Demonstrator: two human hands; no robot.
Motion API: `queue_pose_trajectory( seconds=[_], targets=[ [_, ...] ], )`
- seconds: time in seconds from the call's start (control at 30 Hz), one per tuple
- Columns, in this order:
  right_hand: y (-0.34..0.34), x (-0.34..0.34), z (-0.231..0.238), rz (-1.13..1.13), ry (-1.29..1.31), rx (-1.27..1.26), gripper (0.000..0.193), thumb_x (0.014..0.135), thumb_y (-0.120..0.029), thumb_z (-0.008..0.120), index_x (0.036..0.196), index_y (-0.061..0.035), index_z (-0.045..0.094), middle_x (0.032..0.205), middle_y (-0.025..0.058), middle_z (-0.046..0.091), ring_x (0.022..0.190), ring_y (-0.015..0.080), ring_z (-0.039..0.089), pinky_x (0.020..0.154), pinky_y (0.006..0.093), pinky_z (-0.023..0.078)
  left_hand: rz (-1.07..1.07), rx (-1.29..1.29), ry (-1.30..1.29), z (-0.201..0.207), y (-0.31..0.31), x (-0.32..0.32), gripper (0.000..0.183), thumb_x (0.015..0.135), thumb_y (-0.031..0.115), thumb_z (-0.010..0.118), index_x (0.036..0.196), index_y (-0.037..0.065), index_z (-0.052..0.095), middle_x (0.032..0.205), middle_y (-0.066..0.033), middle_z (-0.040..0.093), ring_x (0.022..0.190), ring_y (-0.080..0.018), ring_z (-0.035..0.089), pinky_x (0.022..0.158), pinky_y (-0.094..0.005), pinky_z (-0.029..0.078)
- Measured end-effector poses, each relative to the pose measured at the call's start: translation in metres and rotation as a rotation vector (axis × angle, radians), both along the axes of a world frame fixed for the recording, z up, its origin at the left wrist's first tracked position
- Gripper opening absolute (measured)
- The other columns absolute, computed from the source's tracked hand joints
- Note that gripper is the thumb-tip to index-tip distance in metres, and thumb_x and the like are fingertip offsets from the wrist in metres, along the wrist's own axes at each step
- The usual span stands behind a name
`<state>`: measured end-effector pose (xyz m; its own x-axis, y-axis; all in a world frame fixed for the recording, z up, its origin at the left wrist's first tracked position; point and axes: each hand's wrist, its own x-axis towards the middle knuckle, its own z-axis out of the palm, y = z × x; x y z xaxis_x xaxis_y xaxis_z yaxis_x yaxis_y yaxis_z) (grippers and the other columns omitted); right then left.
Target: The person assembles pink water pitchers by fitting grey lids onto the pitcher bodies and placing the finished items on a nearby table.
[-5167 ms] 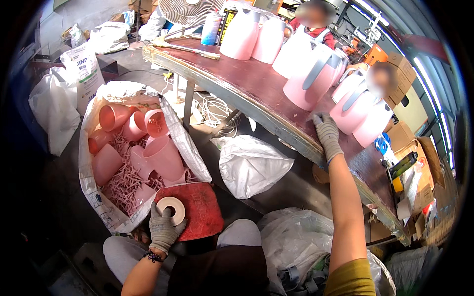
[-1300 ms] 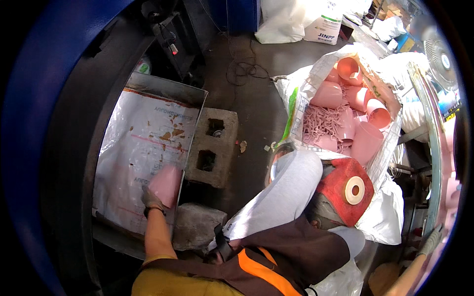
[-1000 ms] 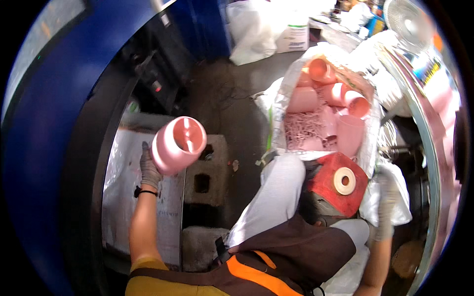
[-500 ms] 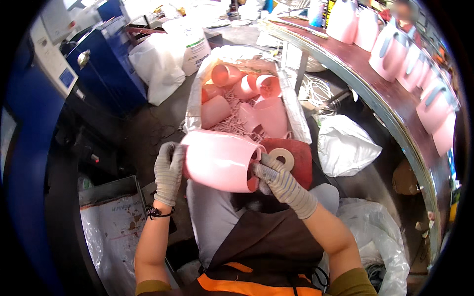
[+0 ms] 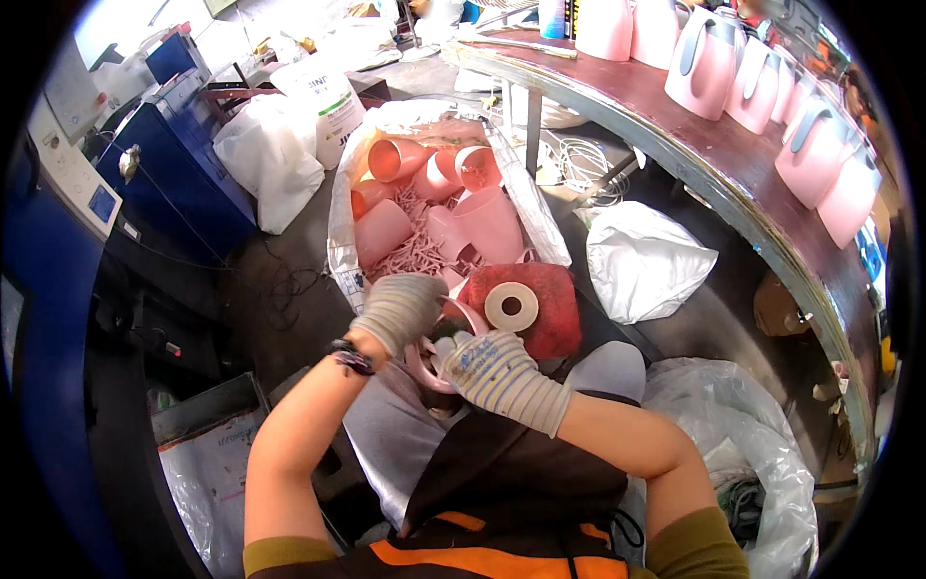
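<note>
Over my lap is a pink hollow plastic jug shell (image 5: pixel 469 316), its open end turned up toward me, so mostly the rim shows. My left hand (image 5: pixel 401 311), in a striped knit glove, is closed over the shell's left and far edge. Gloved as well, my right hand (image 5: pixel 497 374) is closed at the near right of the rim, fingertips at the opening. Both hands cover much of the shell, and any small tool in the fingers is hidden. Just beyond lies a red cushion-like pad (image 5: pixel 555 318) with a cream tape roll (image 5: pixel 511 306) on it.
Ahead, a white sack (image 5: pixel 341 232) holds several pink shells (image 5: pixel 490 224) and pink plastic strips. On the right, pink jugs with grey handles (image 5: pixel 702 68) line a curved dark-red table (image 5: pixel 666 125). White bags (image 5: pixel 644 261), a clear plastic bag (image 5: pixel 743 405) and a blue cabinet (image 5: pixel 183 164) stand around.
The shell has turned from lying sideways to having its opening face up. My left hand has moved right onto its edge, and my right hand has shifted left. The whole view has shifted.
</note>
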<state>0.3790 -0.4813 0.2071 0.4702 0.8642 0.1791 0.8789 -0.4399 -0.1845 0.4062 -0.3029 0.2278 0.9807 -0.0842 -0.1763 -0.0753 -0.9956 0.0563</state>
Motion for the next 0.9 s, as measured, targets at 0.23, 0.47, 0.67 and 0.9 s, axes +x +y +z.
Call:
queue_pose_trajectory(
  seconds=[0.23,0.47,0.67,0.9],
  targets=[
    [-0.012,-0.004,0.032,-0.021,0.017,0.136,0.022,0.092,-0.03,0.053,0.099,-0.0111,0.06,0.081,0.006,0.066,0.067,0.0261,0.067,0.054,0.0419,0.051,0.052,-0.317,-0.061,0.022,0.013,-0.017,0.03,0.087,0.025,0.061,0.112,0.012,0.068,0.1,-0.0165,0.07,0.097,-0.0333,0.066,0.085,-0.042,0.051],
    [-0.032,0.017,0.003,-0.292,0.972,0.822,0.036,0.099,-0.029,0.054,0.127,-0.0076,0.056,0.085,0.0043,0.066,0.059,0.0173,0.062,0.054,0.0302,0.05,-0.218,-0.558,-0.6,0.047,-0.024,-0.06,0.026,0.085,0.016,0.067,0.108,0.006,0.067,0.108,-0.0123,0.066,0.082,-0.0243,0.065,0.075,-0.0319,0.052],
    [-0.058,-0.012,0.027,-0.175,1.641,1.117,0.035,0.1,-0.015,0.054,0.134,-0.0067,0.052,0.093,-0.0032,0.057,0.071,0.0016,0.054,0.059,0.0165,0.045,-0.555,-0.233,-0.519,0.036,-0.025,-0.057,0.014,0.078,0.026,0.07,0.081,0.013,0.067,0.075,-0.0064,0.062,0.063,-0.029,0.059,0.059,-0.0415,0.046],
    [-0.106,-0.022,0.046,0.143,0.461,0.273,0.047,0.088,-0.036,0.065,0.127,-0.0121,0.058,0.117,0.0159,0.055,0.096,0.0345,0.064,0.079,0.0415,0.053,-0.693,-0.564,-0.356,0.045,-0.042,-0.081,0.026,0.081,0.032,0.07,0.067,0.011,0.063,0.061,-0.0081,0.054,0.055,-0.0286,0.055,0.051,-0.0406,0.04]
  ],
)
